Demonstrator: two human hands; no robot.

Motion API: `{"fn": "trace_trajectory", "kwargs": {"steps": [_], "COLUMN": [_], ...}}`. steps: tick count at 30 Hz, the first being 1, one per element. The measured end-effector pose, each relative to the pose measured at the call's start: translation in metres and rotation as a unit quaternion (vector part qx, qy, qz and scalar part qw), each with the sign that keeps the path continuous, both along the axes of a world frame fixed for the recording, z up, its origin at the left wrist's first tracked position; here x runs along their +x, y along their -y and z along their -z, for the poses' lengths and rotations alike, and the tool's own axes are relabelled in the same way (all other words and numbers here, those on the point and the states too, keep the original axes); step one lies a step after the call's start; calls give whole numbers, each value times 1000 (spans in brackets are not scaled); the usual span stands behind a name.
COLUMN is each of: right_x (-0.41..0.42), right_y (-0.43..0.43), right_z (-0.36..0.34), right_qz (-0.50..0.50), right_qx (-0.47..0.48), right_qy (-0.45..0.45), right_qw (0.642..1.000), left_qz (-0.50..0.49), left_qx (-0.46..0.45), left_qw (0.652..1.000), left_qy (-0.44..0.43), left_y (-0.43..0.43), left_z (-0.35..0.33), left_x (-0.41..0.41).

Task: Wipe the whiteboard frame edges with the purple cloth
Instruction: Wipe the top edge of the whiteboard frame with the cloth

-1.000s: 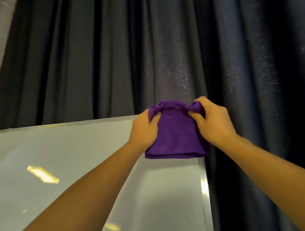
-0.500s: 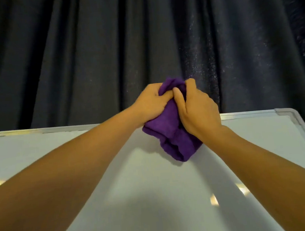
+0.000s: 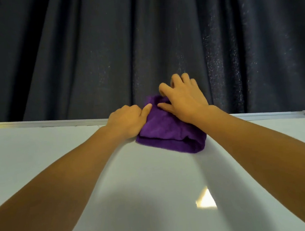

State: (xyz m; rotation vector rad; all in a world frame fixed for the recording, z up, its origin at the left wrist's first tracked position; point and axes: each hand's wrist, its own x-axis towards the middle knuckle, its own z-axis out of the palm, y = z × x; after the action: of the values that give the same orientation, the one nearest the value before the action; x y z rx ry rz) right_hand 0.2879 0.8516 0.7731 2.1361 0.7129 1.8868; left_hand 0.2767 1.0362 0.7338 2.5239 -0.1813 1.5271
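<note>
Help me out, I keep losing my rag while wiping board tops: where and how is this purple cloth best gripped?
Probably at the bunched top fold of the cloth draped over the top frame, coming from above. The left hand pinches one side; the right hand presses over the ridge. The lower edge hangs loose.

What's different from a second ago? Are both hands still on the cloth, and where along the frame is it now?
The purple cloth has left the top right corner and now sits further left on the top frame edge, draped flatter after being bunched up. The right hand has opened, fingers spread, pressing on the cloth. The left hand remains closed on the cloth's left side. The whiteboard and dark curtain are unchanged.
</note>
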Motion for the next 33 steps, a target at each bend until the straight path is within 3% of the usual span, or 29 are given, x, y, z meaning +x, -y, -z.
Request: {"fn": "trace_trajectory", "kwargs": {"steps": [3, 7, 13, 19, 22, 28, 33], "right_x": [-5, -11, -2, -1, -2, -7, -15], "right_y": [-1, -8, -1, 51, 49, -6, 13], "right_z": [12, 25, 26, 8, 7, 23, 22], "right_qz": [-65, -69, -34, 7, 18, -21, -34], "right_qx": [-12, -14, -60, -20, -15, 12, 5], "right_qy": [-54, -144, -131, -204, -204, -124, -111], "right_qw": [996, 987, 989, 979, 979, 992, 993], "left_qz": [-65, -111, -178, -148, -139, -168, -171], "left_qx": [4, 39, 187, 120, 105, 163, 187], "left_qw": [996, 987, 961, 971, 975, 969, 962], "left_qy": [59, 109, 101, 146, 140, 77, 99], "left_y": [4, 8, 6, 5, 11, 6, 5], "left_z": [-2, -1, 2, 2, 1, -2, 0], "left_x": [0, -2, -4, -4, -9, -14, -24]}}
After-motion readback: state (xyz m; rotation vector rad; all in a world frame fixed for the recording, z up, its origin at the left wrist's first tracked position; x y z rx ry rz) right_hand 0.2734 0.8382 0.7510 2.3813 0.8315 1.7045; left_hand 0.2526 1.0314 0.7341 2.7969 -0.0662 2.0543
